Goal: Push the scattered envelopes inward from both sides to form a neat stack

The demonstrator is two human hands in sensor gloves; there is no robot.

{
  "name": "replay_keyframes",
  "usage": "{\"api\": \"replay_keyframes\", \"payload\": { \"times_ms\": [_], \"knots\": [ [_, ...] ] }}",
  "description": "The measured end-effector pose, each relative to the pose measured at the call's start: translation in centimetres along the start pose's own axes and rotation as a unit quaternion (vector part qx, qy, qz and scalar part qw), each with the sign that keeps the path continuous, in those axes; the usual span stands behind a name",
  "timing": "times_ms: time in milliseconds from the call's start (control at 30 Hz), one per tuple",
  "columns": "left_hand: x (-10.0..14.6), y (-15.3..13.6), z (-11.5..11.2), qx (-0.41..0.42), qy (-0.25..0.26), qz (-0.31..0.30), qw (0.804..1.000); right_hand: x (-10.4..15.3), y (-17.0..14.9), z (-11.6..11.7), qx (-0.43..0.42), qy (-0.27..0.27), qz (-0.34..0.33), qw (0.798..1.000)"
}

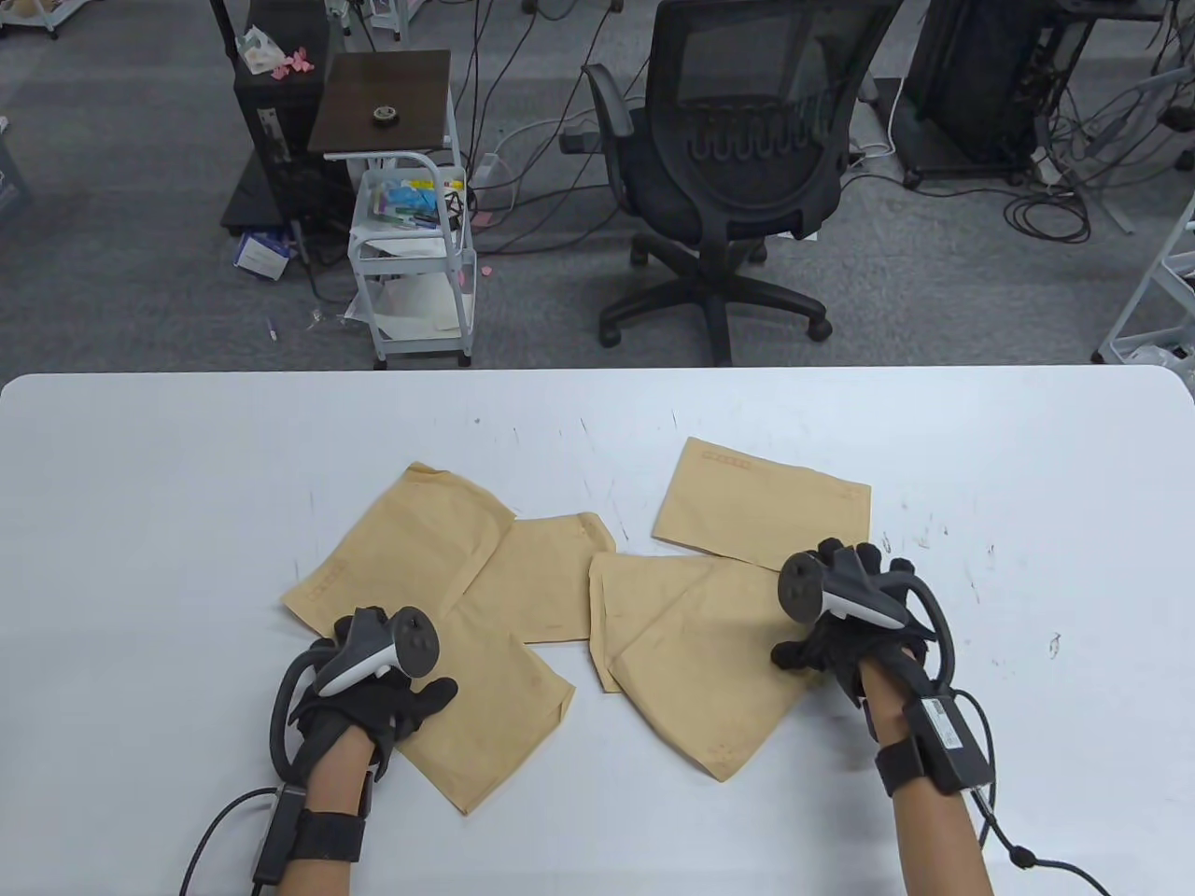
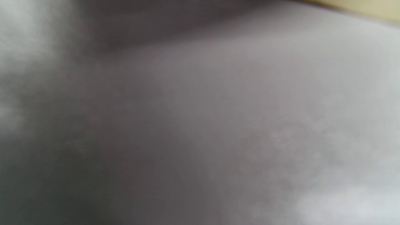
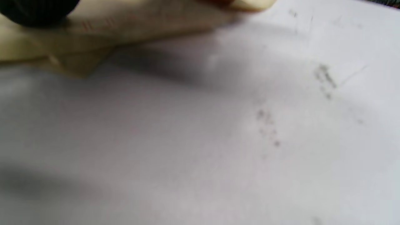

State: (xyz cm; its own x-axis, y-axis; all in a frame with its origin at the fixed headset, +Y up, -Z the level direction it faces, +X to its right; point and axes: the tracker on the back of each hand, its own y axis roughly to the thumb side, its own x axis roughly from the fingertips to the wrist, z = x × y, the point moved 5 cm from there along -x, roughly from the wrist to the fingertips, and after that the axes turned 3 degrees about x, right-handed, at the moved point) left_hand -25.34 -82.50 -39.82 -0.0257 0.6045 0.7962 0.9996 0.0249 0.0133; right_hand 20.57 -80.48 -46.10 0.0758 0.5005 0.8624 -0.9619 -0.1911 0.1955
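Several brown envelopes lie scattered on the white table point(image 1: 140, 523). A left cluster holds one envelope at the upper left point(image 1: 401, 551), one in the middle point(image 1: 551, 579) and one at the front point(image 1: 485, 719). A right cluster holds one at the back point(image 1: 761, 504) and two overlapping ones point(image 1: 709, 672). My left hand point(image 1: 387, 695) rests flat on the left cluster's outer edge. My right hand point(image 1: 836, 639) rests flat on the right cluster's outer edge. The right wrist view shows an envelope corner point(image 3: 125, 28) and a dark fingertip point(image 3: 37, 9). The left wrist view is a blur with an envelope sliver point(image 2: 359, 7).
Bare table lies to the left of my left hand and to the right of my right hand point(image 1: 1055, 579). Beyond the table's far edge stand an office chair point(image 1: 738, 159) and a small cart point(image 1: 411, 243) on the floor.
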Motion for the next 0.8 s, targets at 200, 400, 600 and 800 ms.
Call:
{"api": "replay_keyframes", "payload": {
  "times_ms": [200, 400, 600, 800],
  "knots": [
    [-0.2, 1.2, 0.0, 0.005, 0.018, -0.024, 1.0, 0.8, 2.8, -0.4, -0.029, -0.056, -0.065, 0.996],
    [0.1, 4.6, 0.1, -0.037, 0.039, -0.051, 0.997, 2.3, 6.0, -0.3, 0.023, -0.053, -0.088, 0.994],
    [0.6, 7.2, 0.8, -0.061, 0.072, -0.086, 0.992, 2.7, 8.0, 0.0, 0.006, -0.053, -0.123, 0.991],
    [2.3, 5.0, 4.1, 0.052, 0.186, -0.112, 0.975, 3.1, 7.4, -1.1, -0.033, -0.059, -0.135, 0.989]
  ]
}}
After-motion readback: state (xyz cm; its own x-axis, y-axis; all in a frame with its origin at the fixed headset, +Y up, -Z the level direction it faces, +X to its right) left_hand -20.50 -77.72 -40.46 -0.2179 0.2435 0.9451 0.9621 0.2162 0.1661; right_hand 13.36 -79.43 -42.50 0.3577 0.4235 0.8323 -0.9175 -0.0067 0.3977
